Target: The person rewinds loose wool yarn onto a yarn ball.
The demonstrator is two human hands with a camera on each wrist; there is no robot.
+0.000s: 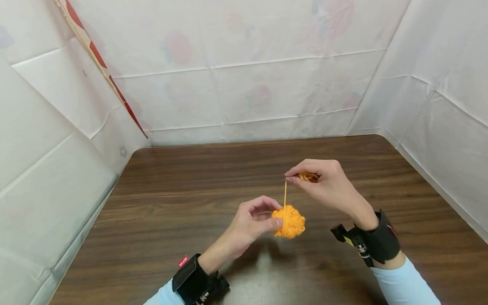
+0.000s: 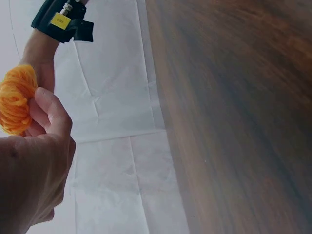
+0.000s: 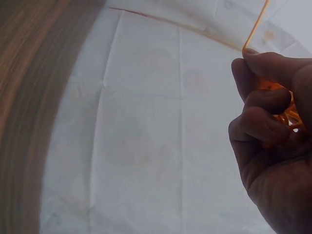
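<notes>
Head view shows a small ball of orange yarn [image 1: 289, 221] held just above the dark wooden table [image 1: 171, 203], near the middle of its width. The left hand [image 1: 249, 224] grips the ball from its left side, thumb pressed against the yarn and the other fingers curled behind it. A single strand [image 1: 284, 194] rises straight up from the ball to the right hand [image 1: 328, 186], which hangs a little higher and farther from the person. That hand pinches the strand between thumb and forefinger, and a small bunch of loose orange yarn shows inside its curled fingers. From the left wrist view, the ball [image 2: 17, 100] sits against the fingertips [image 2: 48, 105] of the left hand, with the other wrist's black strap [image 2: 61, 19] above it. From the right wrist view, the strand [image 3: 254, 27] runs up from the pinched fingertips [image 3: 253, 61], and more yarn lies tucked within the closed fingers. Both wrists wear black camera straps over pale blue sleeves [image 1: 404, 284]. White creased sheeting [image 1: 248, 76] with faint printed patterns walls the table on three sides.
</notes>
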